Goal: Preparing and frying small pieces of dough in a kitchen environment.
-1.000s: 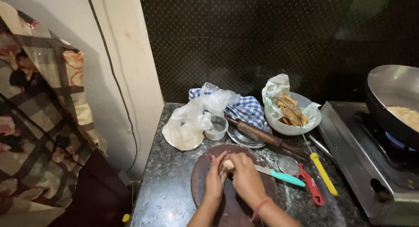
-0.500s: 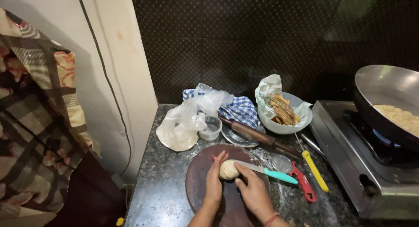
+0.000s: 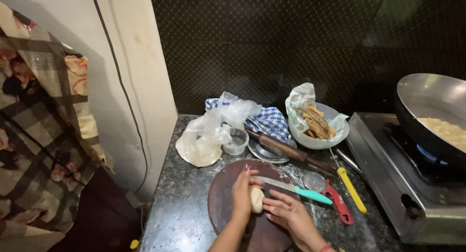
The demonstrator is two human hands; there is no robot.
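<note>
both hands, left hand (image 3: 241,194) and right hand (image 3: 286,214), cupped around a dough ball (image 3: 257,199) on the round board (image 3: 223,208) (teal-handled knife (image 3: 296,189) just beyond the fingers).

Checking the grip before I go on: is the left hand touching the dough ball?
Touching. The head view shows the left hand cupped against the dough ball on the round board, no gap between them.
</note>
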